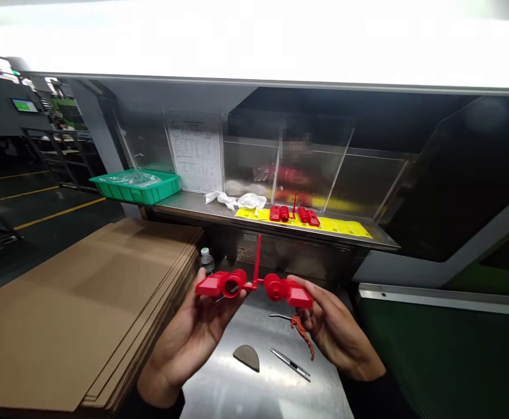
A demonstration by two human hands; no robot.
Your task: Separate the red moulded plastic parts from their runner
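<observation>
A red moulded plastic part (274, 287) with a thin upright sprue is held between both hands above a metal bench. My left hand (195, 331) is closed round its left piece, whose round opening faces me. My right hand (328, 326) grips the block at the other end, its fingers partly hidden behind. Below the part, orange-handled nippers or a similar tool (301, 333) lie near my right fingers. A silver pen-like knife (289, 365) and a dark half-round pad (246, 357) rest on the bench.
Stacked cardboard sheets (84, 302) stand at the left, near a water bottle (206, 261). On the shelf sit a green tray (162, 189), white cloths (251, 201) and another red moulded part (304, 216) on yellow labels (345, 227). A green conveyor belt (446, 349) lies at the right.
</observation>
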